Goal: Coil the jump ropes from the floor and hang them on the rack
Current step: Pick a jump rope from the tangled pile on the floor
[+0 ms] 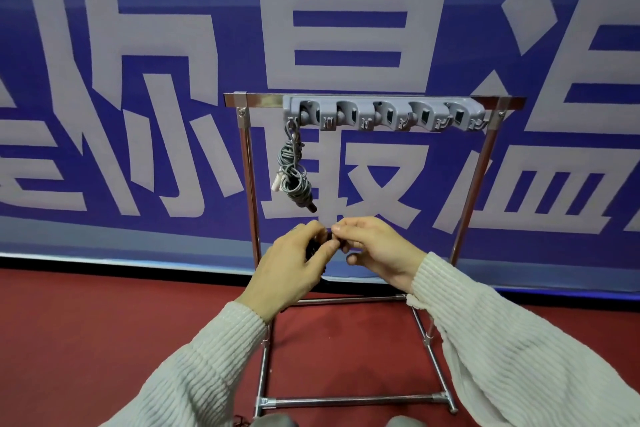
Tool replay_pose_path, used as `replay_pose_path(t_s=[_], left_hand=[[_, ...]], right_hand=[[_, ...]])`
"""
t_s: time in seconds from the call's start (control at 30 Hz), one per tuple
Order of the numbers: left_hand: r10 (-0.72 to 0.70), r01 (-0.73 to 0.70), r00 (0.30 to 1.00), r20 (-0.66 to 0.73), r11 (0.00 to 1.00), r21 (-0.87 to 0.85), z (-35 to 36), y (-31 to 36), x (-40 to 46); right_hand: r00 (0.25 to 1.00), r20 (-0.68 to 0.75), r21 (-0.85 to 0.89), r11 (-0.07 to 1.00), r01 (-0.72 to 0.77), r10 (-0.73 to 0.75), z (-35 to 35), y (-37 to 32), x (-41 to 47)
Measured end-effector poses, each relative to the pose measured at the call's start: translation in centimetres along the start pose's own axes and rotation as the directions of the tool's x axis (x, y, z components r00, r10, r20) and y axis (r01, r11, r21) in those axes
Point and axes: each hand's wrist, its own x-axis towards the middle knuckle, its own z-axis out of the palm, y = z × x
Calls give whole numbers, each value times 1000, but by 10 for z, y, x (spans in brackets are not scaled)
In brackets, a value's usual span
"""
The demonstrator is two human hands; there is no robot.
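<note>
A chrome rack [478, 163] stands on the red floor with a grey hook strip [384, 114] on its top bar. One coiled grey jump rope [294, 170] with a white handle and a dark handle hangs from the leftmost hook. In front of the rack, below that rope, my left hand [294, 263] grips a dark bundled jump rope [313, 248], mostly hidden by my fingers. My right hand [374, 246] meets it from the right and pinches part of the same dark rope between thumb and fingertips.
A blue banner [138, 80] with large pale characters covers the wall behind the rack. The rack's base bars [353, 402] lie on the red floor [69, 322] near my feet. The other hooks on the strip carry nothing.
</note>
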Motion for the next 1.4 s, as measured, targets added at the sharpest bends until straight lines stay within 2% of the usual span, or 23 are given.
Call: replay_pose_path(t_s=[0.17,0.23,0.33,0.43,0.53,0.6,0.7,0.8,0.97,1.1,1.23,1.4], left_hand=[[-32,17,998,48,958,287,-2,-1,0],[-91,73,995,45,950,302,-1,-3,-3],[-189,168,979,73,959,229,3,-10,-5],[-215,208,975,63,972,107,10,-9,-6],[-236,244,970,60,930,-276,8,2,6],[-192,170,981,-12,894,-416,3,9,20],[-76,-4,980,-185,918,-397,-7,20,49],[-65,-30,964,-259,939,-343,-18,29,85],[-125,28,961,-245,931,-364,-29,32,135],[-153,15,950,-273,893,-449,-25,33,165],[-197,51,918,-344,919,-391,-22,31,187],[-239,87,918,-318,900,-426,-24,28,210]], right_hand=[[997,-51,-47,998,-52,49,3,9,-2],[997,-55,-143,987,-69,61,6,10,-6],[997,-41,-270,960,-79,71,7,10,-10],[998,-59,-310,950,-17,-1,4,5,-6],[985,-92,-235,964,122,-147,-3,-15,7],[951,-192,-177,962,208,-241,-7,-33,17],[885,-341,-113,948,297,-317,-6,-52,36],[844,-433,-34,941,336,-317,-6,-64,57],[905,-392,239,932,272,-163,-24,-80,90],[871,-437,164,933,320,-222,-33,-91,110],[785,-560,35,940,341,-264,-36,-97,132],[721,-637,-31,943,330,-274,-40,-95,150]])
